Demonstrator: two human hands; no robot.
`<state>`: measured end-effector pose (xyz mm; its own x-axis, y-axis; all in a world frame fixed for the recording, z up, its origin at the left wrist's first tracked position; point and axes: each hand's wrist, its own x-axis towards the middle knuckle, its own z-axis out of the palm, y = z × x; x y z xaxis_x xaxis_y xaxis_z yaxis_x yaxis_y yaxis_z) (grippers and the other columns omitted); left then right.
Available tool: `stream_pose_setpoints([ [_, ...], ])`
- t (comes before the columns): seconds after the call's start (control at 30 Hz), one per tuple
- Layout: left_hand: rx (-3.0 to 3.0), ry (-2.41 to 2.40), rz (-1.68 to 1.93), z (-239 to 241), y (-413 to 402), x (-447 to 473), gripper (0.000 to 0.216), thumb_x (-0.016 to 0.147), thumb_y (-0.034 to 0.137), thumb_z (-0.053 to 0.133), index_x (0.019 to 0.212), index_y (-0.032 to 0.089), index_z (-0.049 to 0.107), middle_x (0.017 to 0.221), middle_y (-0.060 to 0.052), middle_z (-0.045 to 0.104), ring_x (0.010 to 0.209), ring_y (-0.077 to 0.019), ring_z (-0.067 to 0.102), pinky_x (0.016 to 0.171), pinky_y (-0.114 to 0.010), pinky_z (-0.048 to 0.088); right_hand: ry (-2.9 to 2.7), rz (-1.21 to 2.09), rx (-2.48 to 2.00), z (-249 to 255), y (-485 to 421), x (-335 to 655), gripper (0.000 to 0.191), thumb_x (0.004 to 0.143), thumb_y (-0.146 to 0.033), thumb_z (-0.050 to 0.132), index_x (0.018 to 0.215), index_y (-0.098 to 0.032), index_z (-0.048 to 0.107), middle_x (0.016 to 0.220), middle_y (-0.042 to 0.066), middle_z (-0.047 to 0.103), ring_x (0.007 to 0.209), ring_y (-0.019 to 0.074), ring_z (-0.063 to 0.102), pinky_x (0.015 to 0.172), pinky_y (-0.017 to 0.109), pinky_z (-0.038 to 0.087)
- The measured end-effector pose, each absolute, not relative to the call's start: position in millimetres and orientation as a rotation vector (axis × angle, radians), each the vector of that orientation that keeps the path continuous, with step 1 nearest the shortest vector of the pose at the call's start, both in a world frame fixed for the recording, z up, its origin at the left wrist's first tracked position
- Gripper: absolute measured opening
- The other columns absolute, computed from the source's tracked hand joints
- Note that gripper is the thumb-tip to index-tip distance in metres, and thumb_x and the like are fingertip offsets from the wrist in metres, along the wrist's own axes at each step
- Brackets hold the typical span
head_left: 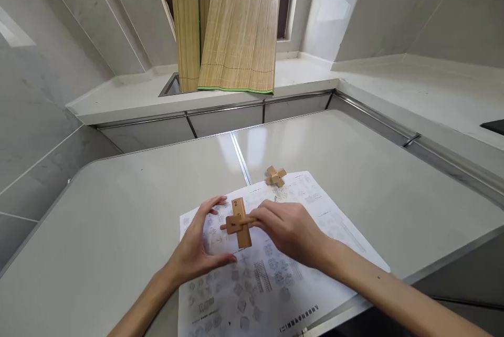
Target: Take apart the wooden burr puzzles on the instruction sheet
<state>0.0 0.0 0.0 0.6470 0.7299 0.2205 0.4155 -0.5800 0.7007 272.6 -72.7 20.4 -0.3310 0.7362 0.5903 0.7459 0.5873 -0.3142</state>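
Note:
A partly joined wooden burr puzzle (243, 237) hangs over the printed sheet, with a dark "2" marked on its upright piece. My right hand (289, 229) pinches a thin wooden bar that runs crosswise through it. On the other side, my left hand (197, 245) curves around the puzzle with thumb and fingers spread, apart from the wood. The printed sheet (315, 279) lies under both hands and carries small diagrams and text. A second wooden cross-shaped puzzle (275, 176) rests at the sheet's far edge.
The pale table (129, 211) has a metal seam (239, 157) across it. Behind stands a white counter (129, 93) with a metal rail along its front. A bamboo mat (240, 32) hangs at the window over the counter. A dark object (494, 127) lies at the right.

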Motion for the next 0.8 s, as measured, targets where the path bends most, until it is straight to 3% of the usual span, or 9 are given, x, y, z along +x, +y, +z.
stream_pose_setpoints([
  [0.1, 2.252, 0.791, 0.646, -6, -7, 1, 0.118, 0.068, 0.055, 0.096, 0.163, 0.033, 0.031, 0.157, -0.016, 0.052, 0.133, -0.0381, 0.060, 0.111, -0.053, 0.054, -2.115, 0.033, -1.138, 8, -77, 257, 0.021, 0.111, -0.019, 0.048, 0.101, -0.020, 0.066, 0.079, 0.001, 0.069, 0.060, 0.0132, 0.058, 0.053, 0.027, 0.036],
  [0.3, 2.330, 0.797, 0.687, -5, -12, 8, 0.096, 0.072, 0.034, 0.092, 0.155, 0.032, 0.042, 0.149, -0.011, 0.060, 0.134, -0.0360, 0.061, 0.112, -0.049, 0.055, -2.048, 0.109, -1.139, -3, -81, 248, 0.017, 0.112, -0.021, 0.050, 0.104, -0.020, 0.065, 0.079, 0.001, 0.070, 0.060, 0.0132, 0.060, 0.052, 0.026, 0.038],
  [0.63, 2.336, 0.860, 0.698, -7, -7, 2, 0.093, 0.072, 0.055, 0.093, 0.149, 0.030, 0.048, 0.143, -0.013, 0.063, 0.132, -0.0368, 0.062, 0.109, -0.050, 0.056, -1.923, 0.258, -1.153, -16, -67, 242, 0.017, 0.110, -0.022, 0.050, 0.101, -0.022, 0.063, 0.083, 0.002, 0.074, 0.059, 0.0130, 0.062, 0.054, 0.025, 0.042],
  [0.8, 2.368, 0.864, 0.701, -10, -6, 3, 0.091, 0.075, 0.055, 0.092, 0.150, 0.032, 0.046, 0.142, -0.012, 0.064, 0.131, -0.0349, 0.063, 0.107, -0.048, 0.056, -1.891, 0.387, -1.142, -22, -63, 245, 0.018, 0.112, -0.025, 0.048, 0.102, -0.021, 0.063, 0.084, 0.003, 0.074, 0.059, 0.0132, 0.062, 0.055, 0.024, 0.043],
])
